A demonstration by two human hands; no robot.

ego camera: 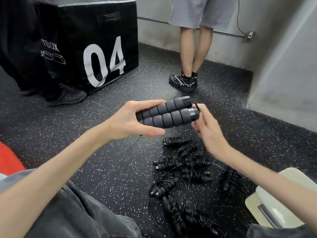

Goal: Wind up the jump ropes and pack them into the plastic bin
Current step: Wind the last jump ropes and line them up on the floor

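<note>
Left hand (137, 120): you grip the two foam handles (169, 113) side by side, centre of view.
Right hand (208, 129): your fingertips pinch the rope (197, 105) at the handles' 3 o'clock end.
Wound jump ropes (187, 170): piled on the floor (111, 169) at 6 o'clock.
Plastic bin (281, 194): at 4 o'clock.

We are seeing two grey foam handles (169, 112) side by side. We are counting about eight wound-up jump ropes (188, 169) lying in a pile on the floor (111, 169), though they overlap, so we cannot be sure. One black box (89, 40) is standing there. Two other people's legs are showing: one bare pair (193, 48) and one in black trousers (25, 48).
</note>
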